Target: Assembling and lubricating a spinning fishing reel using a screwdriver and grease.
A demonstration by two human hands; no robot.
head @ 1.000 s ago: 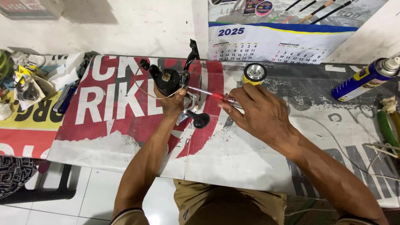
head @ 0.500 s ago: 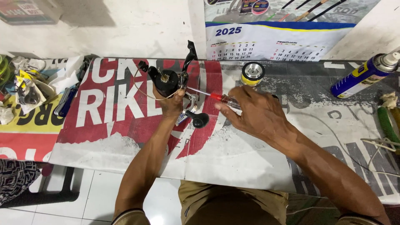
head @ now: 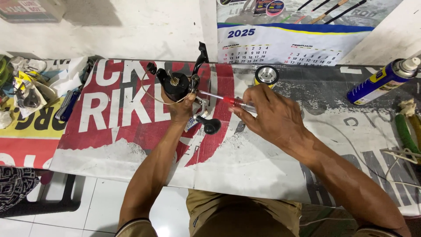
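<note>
My left hand (head: 180, 106) grips a black fishing reel (head: 176, 84) from below, holding it above the printed banner (head: 109, 114). The reel's spool is off, showing a brass gear on top, and its black handle knob (head: 212, 126) hangs beneath. My right hand (head: 272, 116) holds a thin screwdriver (head: 228, 101) with a clear and red handle. The shaft points left, its tip against the reel's side. A silver and yellow spool (head: 266, 75) lies just behind my right hand.
A blue and yellow spray can (head: 382, 80) lies at the right. A wall calendar (head: 280, 46) hangs behind the table. Small tools and clutter (head: 30, 94) sit at the left edge. Green cords and line (head: 408, 136) lie at the far right.
Both hands stay on the reel and screwdriver; the hands and reel have barely shifted. The view has shifted slightly.
</note>
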